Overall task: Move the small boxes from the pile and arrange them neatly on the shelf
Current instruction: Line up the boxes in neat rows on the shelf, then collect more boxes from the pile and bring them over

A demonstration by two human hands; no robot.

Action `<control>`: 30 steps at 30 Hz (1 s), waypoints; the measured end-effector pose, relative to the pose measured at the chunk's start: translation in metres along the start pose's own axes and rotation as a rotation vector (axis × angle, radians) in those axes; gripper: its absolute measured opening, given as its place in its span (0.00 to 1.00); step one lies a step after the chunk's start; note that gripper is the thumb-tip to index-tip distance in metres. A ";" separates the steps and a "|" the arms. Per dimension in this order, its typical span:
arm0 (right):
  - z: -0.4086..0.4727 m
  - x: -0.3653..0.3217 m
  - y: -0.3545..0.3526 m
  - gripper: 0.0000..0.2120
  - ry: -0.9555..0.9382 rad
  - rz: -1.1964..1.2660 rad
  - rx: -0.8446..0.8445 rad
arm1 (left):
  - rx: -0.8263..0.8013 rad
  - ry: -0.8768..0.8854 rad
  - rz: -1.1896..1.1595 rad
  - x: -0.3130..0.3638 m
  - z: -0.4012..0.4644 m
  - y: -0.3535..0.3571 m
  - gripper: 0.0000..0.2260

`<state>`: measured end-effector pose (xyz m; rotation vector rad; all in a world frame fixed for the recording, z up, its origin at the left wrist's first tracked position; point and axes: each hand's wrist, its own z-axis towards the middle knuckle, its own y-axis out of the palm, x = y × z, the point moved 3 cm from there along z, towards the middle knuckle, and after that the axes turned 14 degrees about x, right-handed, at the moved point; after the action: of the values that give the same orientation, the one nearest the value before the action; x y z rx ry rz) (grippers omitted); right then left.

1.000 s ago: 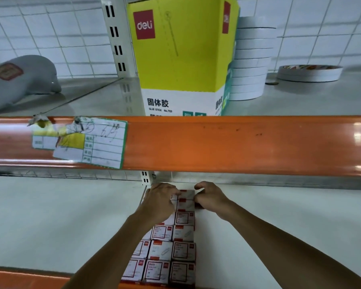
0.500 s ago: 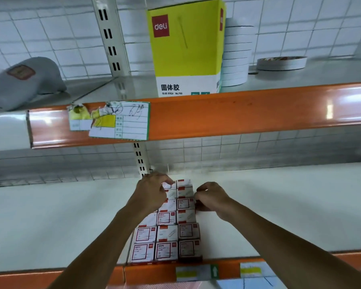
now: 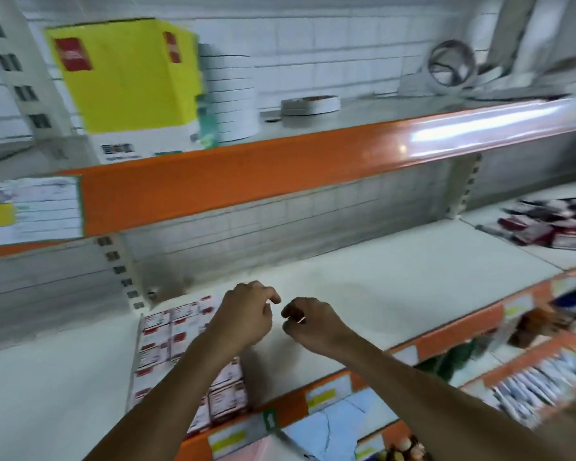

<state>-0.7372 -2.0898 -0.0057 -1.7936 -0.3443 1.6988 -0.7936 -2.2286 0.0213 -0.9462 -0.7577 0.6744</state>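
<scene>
Both hands hang empty above the white shelf (image 3: 396, 287), fingers loosely curled: the left hand (image 3: 246, 316) over the arranged small boxes (image 3: 173, 337) by the shelf's front-left edge, the right hand (image 3: 310, 322) just beside it. The blurred pile (image 3: 552, 224) lies at the far right.

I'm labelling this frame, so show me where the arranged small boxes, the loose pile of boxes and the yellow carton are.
arranged small boxes (image 3: 167, 341): head view, top face of a box in the block.
loose pile of boxes (image 3: 552, 224): head view, middle of the heap.
yellow carton (image 3: 127, 78): head view, front face.
</scene>
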 end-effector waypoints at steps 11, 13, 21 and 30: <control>-0.074 0.124 -0.155 0.18 -0.014 -0.421 0.350 | -0.140 0.342 -0.181 0.183 0.046 0.088 0.13; -0.093 0.146 -0.184 0.17 0.019 -0.427 0.416 | -0.142 0.390 -0.214 0.221 0.052 0.103 0.12; -0.142 0.241 -0.284 0.18 0.139 -0.533 0.544 | -0.186 0.487 -0.278 0.357 0.058 0.152 0.13; -0.170 0.329 -0.381 0.19 0.219 -0.562 0.583 | -0.231 0.527 -0.335 0.469 0.060 0.200 0.14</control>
<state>-0.4413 -1.6499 -0.0441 -1.2729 -0.1998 1.0523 -0.6125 -1.7493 -0.0094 -1.1129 -0.5070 0.0319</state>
